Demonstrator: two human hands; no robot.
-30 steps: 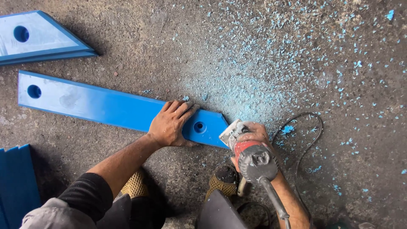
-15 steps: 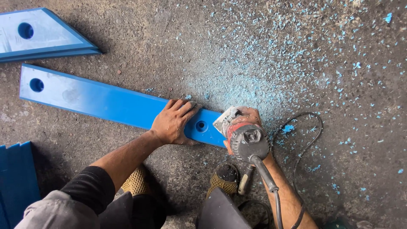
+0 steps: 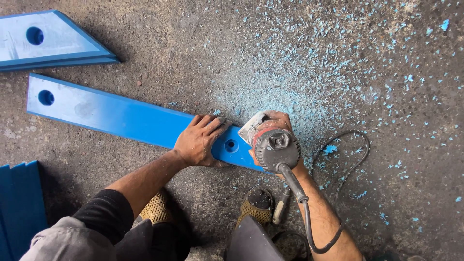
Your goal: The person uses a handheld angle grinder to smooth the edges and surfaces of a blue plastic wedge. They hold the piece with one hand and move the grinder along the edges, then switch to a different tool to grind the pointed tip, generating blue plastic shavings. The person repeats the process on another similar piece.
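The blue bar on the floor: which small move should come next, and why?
Probably ease the power tool along the blue bar's right end, left hand pressing down. The tool sits at that end beside the hole, and blue chips lie scattered beyond.

Blue bar (image 3: 121,116), red-and-grey power tool (image 3: 275,147), seemingly pale-blue shavings (image 3: 299,104)

We are in a workshop, working low on a rough, stained concrete floor (image 3: 145,38). Pale blue shavings (image 3: 299,101) lie scattered thick across it. Long blue plastic bars (image 3: 116,116) with drilled holes lie about, more blue pieces (image 3: 19,203) stacked at the edge, and a corded power trimmer (image 3: 276,150) trails its black cable (image 3: 348,154).
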